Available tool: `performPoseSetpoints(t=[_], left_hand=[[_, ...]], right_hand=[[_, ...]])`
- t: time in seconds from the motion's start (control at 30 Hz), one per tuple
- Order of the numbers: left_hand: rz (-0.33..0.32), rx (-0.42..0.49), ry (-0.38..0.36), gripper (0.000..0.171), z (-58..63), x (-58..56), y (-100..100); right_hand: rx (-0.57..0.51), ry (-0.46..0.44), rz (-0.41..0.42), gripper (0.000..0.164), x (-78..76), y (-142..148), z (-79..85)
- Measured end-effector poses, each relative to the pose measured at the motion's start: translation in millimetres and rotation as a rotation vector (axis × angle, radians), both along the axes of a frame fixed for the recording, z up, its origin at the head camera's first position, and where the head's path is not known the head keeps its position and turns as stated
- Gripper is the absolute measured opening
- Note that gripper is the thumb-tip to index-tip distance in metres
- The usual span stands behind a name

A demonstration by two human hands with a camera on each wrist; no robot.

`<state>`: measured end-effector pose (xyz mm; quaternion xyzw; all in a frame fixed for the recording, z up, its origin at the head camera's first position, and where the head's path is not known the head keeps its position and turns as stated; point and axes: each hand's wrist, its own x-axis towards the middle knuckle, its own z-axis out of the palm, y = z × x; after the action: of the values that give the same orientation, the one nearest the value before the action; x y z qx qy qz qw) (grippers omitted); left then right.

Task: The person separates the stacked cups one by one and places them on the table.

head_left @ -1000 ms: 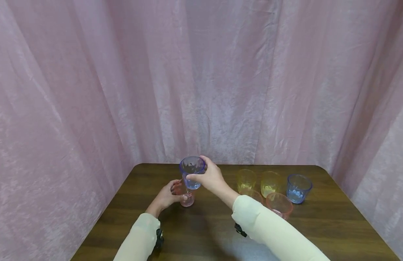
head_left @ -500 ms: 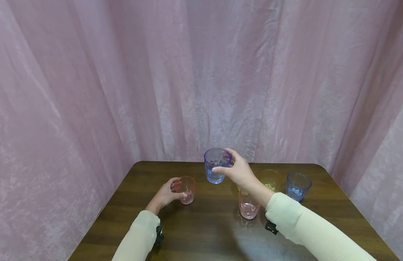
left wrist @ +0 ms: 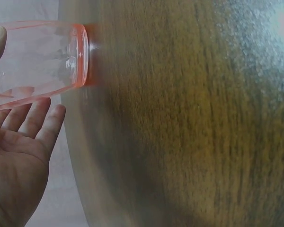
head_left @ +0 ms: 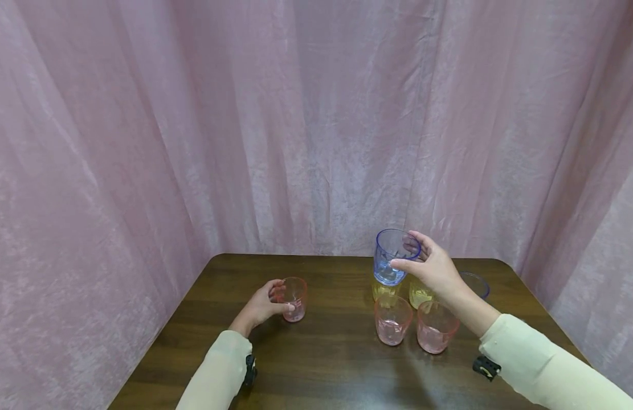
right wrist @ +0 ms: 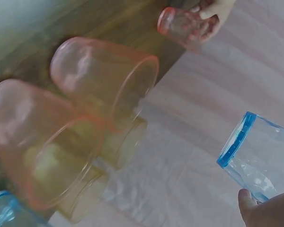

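Observation:
On the left of the table stands a pink-rimmed clear tumbler [head_left: 297, 297], upright, with my left hand [head_left: 260, 307] curled round its side. The left wrist view shows that tumbler [left wrist: 42, 61] with its base on the wood, the thumb on one side and fingers along the other. My right hand [head_left: 439, 273] holds a blue tumbler [head_left: 384, 259] upright by its side, thumb at the front. This blue tumbler is raised and overlaps a yellow tumbler [head_left: 384, 291] in the head view. In the right wrist view the blue tumbler [right wrist: 260, 156] appears apart from the others.
Two pink tumblers [head_left: 392, 329] stand in front of the yellow one. A second yellow tumbler [head_left: 419, 295] and another blue tumbler [head_left: 486, 286] are partly hidden behind my right hand. The wooden table [head_left: 331, 353] ends at a pink curtain [head_left: 316, 142].
My right hand has carried the blue tumbler rightward, from above the left pink tumbler to over the yellow one. My left hand has stayed at its tumbler.

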<state>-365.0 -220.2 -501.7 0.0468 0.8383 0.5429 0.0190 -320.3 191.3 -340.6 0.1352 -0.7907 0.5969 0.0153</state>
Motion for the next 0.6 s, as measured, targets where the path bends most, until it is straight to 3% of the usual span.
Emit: performPoseSetpoints(t=[0.33, 0.6], left_hand=[[-0.007, -0.010, 0.007, 0.080, -1.0, -1.1, 0.2], [-0.002, -0.029, -0.004, 0.082, -0.8, -1.6, 1.1]], right_hand=[[0.059, 0.035, -0.093, 0.091, 12.1, 49.8, -8.4], [0.137, -0.003, -0.191, 0.093, 23.7, 86.2, -18.7]])
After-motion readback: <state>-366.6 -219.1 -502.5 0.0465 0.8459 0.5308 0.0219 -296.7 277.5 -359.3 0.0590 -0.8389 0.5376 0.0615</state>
